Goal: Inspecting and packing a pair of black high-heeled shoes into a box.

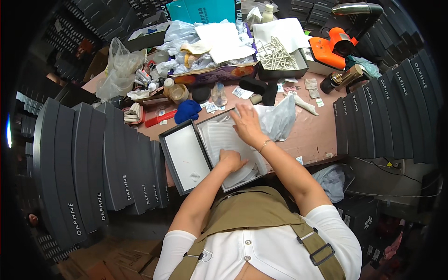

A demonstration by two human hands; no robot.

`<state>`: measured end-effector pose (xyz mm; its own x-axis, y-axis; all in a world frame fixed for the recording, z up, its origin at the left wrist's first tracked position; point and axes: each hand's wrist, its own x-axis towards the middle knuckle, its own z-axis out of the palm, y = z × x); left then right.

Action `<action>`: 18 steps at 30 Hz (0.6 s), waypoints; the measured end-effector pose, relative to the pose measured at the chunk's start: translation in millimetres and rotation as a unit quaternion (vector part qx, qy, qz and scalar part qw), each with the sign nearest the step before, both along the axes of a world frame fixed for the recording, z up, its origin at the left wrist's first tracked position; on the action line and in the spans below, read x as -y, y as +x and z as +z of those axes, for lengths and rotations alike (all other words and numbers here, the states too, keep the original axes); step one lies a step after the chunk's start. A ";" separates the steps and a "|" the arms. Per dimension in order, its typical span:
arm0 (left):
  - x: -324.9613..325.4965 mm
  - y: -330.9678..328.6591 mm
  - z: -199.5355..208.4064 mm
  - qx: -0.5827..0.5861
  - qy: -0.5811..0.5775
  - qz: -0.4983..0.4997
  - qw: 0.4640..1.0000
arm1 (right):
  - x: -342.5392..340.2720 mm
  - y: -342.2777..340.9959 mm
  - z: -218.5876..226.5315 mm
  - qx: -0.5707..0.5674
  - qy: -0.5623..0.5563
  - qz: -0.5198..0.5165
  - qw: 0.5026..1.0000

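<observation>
An open dark grey shoebox base (225, 187) stands at the table's front edge, with white foam wrapping (218, 135) in it; whatever the foam covers is hidden. My left hand (231, 161) rests on the foam near the middle of the box, one digit stretched out to the right and the others partly hidden. Over the far right part of the box, my right hand (247, 125) has its fingers spread, holding nothing. The box lid (185, 156), white inside, lies against the base's left side. Pale crumpled wrapping (280, 120) sits just right of my right hand.
Grey shoeboxes are stacked on the left (114, 158) and right (373, 116). Behind stand a purple carton (217, 74) of wrapping, a box (282, 73) of white sticks and an orange device (329, 49). Blue cloth (187, 112) and a red-handled tool (160, 119) lie beyond the lid.
</observation>
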<state>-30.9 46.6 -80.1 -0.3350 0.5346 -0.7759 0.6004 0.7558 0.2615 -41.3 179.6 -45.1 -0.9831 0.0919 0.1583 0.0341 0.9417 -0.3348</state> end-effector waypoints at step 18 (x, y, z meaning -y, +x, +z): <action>-24.0 -23.6 20.0 0.287 0.496 0.461 0.678 | -126.4 89.4 126.8 -0.135 -0.259 -0.090 0.952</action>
<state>-54.5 70.5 -60.2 -0.6759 0.6577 -0.3325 -0.4236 0.0225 0.9056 48.1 306.0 81.8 -0.8744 0.3885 0.2908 0.0258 0.6356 -0.7715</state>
